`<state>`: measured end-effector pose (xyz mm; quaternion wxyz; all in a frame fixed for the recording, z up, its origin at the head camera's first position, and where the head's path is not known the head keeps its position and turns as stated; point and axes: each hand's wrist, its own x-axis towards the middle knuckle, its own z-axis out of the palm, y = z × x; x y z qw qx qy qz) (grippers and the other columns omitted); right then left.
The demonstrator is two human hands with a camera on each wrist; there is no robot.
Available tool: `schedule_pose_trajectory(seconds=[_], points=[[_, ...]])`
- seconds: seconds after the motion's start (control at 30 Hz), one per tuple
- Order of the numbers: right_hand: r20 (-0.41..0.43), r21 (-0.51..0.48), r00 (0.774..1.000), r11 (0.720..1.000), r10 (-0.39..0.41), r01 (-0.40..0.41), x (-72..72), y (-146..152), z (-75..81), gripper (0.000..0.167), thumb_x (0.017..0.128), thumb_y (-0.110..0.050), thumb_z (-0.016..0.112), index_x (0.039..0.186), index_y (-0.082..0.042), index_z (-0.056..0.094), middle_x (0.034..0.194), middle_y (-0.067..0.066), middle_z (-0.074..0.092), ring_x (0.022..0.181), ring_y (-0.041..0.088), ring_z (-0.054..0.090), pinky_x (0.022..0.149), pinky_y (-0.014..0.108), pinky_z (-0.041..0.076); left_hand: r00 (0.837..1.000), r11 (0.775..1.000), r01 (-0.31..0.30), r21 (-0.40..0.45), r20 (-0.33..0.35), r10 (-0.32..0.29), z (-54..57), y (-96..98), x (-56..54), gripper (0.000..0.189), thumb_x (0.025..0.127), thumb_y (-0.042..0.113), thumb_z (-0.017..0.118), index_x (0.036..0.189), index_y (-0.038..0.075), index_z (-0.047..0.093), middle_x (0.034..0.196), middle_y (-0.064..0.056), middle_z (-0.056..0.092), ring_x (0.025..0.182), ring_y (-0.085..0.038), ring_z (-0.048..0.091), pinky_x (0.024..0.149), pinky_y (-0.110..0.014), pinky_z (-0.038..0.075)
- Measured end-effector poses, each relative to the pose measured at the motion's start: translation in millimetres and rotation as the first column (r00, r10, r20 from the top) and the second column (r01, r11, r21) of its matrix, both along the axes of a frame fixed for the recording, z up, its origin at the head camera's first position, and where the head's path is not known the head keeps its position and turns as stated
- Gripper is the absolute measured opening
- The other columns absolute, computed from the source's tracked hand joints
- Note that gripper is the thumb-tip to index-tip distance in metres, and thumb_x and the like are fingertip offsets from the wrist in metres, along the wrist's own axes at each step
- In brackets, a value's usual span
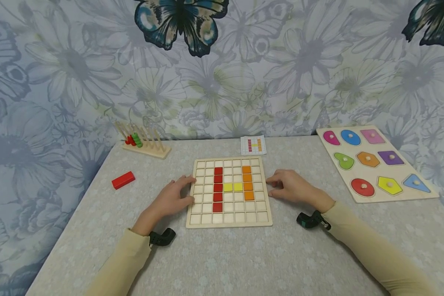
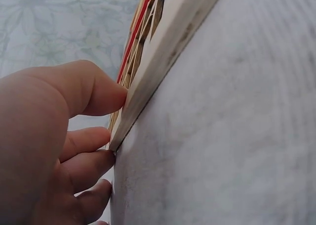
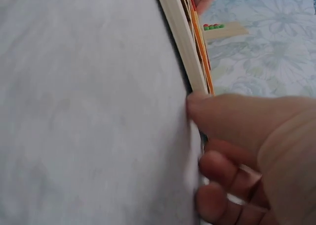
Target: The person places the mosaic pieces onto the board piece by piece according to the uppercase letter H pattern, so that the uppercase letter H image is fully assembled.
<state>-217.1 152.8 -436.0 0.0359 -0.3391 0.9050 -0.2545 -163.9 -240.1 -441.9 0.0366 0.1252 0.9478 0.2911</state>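
Observation:
A square wooden grid board lies flat on the table between both hands. Set in its cells are a column of red tiles, a shorter column of orange tiles and two yellow tiles bridging them. At the board's left edge, the left hand touches the rim with thumb and fingertips spread apart. On the opposite side, the right hand has its thumb and loosely bent fingers against the right edge. The left wrist view shows the thumb on the board's side.
Behind the board lies a small pattern card. To the left are a red block and a wooden peg stand with red and green pieces. A knobbed shape puzzle lies at the right. A patterned wall borders the table's back.

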Motion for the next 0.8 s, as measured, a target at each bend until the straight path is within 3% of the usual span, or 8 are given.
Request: schedule_pose_trajectory(seconds=[0.17,0.43,0.8], points=[[0.027,-0.008,1.0,1.0,-0.002,0.002,1.0,-2,-1.1,0.033,0.085,-0.01,0.08,0.116,0.002,0.076,0.084,0.003,0.066,0.067,0.007,0.049,0.063,0.022,0.044,1.0,1.0,0.004,0.005,0.014,-0.004,-0.4,-2.3,1.7,0.056,0.091,0.013,0.062,0.145,-0.001,0.053,0.155,-0.026,0.047,0.151,-0.048,0.031,0.124,-0.064,0.019],[0.223,-0.085,0.971,0.991,-0.083,0.104,-0.7,-5,-2.7,0.039,0.086,-0.001,0.071,0.125,0.004,0.07,0.093,0.004,0.068,0.073,0.011,0.052,0.066,0.022,0.044,1.0,1.0,-0.007,-0.011,0.021,0.007,0.9,-4.5,0.6,0.057,0.091,0.012,0.06,0.146,0.001,0.052,0.157,-0.025,0.045,0.152,-0.047,0.03,0.124,-0.063,0.02],[0.227,-0.113,0.974,0.993,-0.016,0.042,-1.2,-24,-0.8,0.045,0.085,-0.003,0.074,0.128,0.005,0.068,0.096,0.005,0.068,0.073,0.01,0.053,0.067,0.022,0.046,0.996,0.997,-0.063,-0.042,0.052,0.065,0.9,-21.5,2.8,0.059,0.09,0.012,0.059,0.147,0.001,0.051,0.157,-0.025,0.044,0.151,-0.048,0.031,0.121,-0.064,0.026]])
